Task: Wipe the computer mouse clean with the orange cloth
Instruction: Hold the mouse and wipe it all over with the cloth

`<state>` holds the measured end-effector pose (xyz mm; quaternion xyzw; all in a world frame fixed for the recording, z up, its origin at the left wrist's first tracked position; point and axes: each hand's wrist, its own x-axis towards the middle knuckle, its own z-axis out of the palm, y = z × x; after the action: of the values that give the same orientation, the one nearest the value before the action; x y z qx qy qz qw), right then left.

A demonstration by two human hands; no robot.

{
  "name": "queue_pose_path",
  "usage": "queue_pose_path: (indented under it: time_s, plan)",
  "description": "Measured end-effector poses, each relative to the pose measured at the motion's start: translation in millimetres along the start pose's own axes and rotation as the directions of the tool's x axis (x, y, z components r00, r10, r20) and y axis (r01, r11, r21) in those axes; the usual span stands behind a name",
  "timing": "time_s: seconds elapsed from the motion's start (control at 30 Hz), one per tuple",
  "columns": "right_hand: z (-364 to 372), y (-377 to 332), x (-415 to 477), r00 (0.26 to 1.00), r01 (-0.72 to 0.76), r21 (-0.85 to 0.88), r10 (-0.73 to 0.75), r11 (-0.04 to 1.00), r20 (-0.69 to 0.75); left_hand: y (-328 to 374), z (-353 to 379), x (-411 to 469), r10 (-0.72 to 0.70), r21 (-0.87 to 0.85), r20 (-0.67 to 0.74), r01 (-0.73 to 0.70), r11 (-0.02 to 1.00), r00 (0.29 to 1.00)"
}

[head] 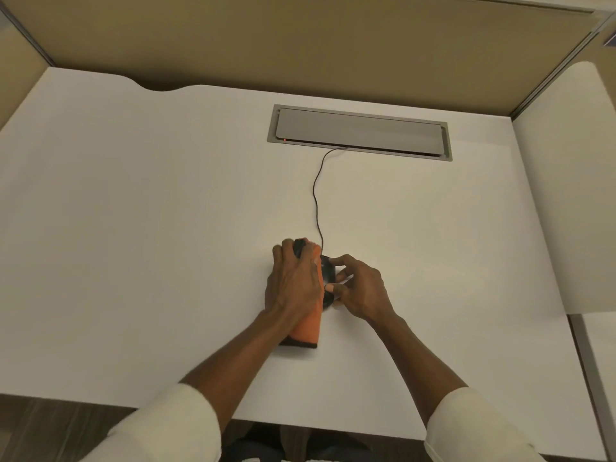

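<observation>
A black wired computer mouse [328, 273] lies near the middle of the white desk [133, 228]. My right hand [358, 288] grips it from the right side with thumb and fingers. My left hand [295, 281] presses the folded orange cloth [306, 330] flat against the mouse's left side. The cloth has a dark edge and reaches back toward me under my palm; a dark corner of it shows at my fingertips. Most of the mouse is hidden by the cloth and my hands.
The mouse's thin black cable [316, 198] runs away from me into a grey cable hatch [360, 131] set in the desk. Tan partition walls [300, 45] stand behind and to the sides. The desk's front edge lies close to my body.
</observation>
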<state>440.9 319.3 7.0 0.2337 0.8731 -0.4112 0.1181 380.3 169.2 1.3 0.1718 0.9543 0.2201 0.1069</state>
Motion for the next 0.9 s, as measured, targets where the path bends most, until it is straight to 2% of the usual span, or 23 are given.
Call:
queue_pose_path:
  time_s: [0.13,0.23,0.47,0.5,0.7,0.83,0.9]
  plan:
    - [1,-1,0,1.0,-0.013,0.021,0.013,1.0,0.002,-17,-2,30,0.089,0.0,0.047,-0.089,0.996,0.995]
    - [2,-1,0,1.0,-0.022,0.026,0.022,0.999,-0.001,-26,0,31,0.099,-0.025,0.051,-0.098,0.995,0.994]
    - [5,-2,-3,0.999,-0.045,0.036,0.045,0.998,-0.021,-37,6,-19,-0.153,-0.264,0.025,0.154,0.952,0.988]
    - [6,-3,-3,0.999,-0.046,0.033,0.046,0.998,-0.021,-38,8,-28,-0.158,-0.278,0.009,0.154,0.948,0.987]
    - [5,-3,-2,0.998,-0.06,0.043,0.06,0.997,-0.008,-37,10,-63,-0.094,-0.174,0.002,0.093,0.98,0.996]
    - [4,-3,-2,0.998,-0.055,0.039,0.055,0.998,0.0,-27,4,-49,-0.185,-0.272,-0.014,0.174,0.946,0.983]
    - [4,-4,-3,0.999,-0.052,0.027,0.052,0.998,0.002,-24,2,-32,-0.154,-0.193,-0.02,0.147,0.97,0.988]
